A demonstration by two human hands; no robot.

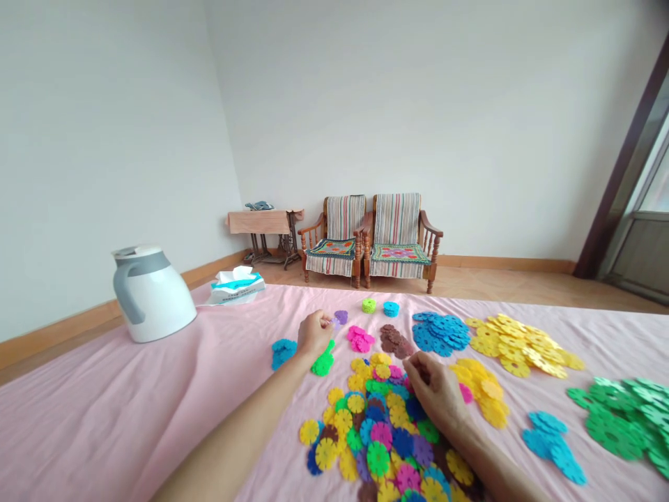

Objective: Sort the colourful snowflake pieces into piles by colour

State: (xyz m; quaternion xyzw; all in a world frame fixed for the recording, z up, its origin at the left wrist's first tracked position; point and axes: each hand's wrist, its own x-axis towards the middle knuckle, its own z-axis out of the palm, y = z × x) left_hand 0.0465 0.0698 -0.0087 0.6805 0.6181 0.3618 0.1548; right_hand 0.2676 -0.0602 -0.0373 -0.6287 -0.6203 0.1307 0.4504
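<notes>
My left hand [315, 335] is closed in a pinch on a purple snowflake disc at the small purple pile [341, 316]. Just below that hand lie a few bright green discs [323, 361], and some blue discs [283, 353] sit to its left. My right hand [436, 390] has its fingers pinched at the near end of the brown discs [393, 339], seemingly on a brown disc there; its fingertips partly hide it. Pink discs [360, 339] lie between the two hands. Nearer me spreads a mixed heap of notched discs [379, 434], partly under my right forearm.
Larger blue [440, 332], yellow [517, 343] and green [621, 418] piles lie to the right on the pink cloth [230, 390]. Two small stacks, lime [368, 305] and blue [391, 309], stand at the back. A white jug [157, 296] and a tissue box [237, 286] stand left.
</notes>
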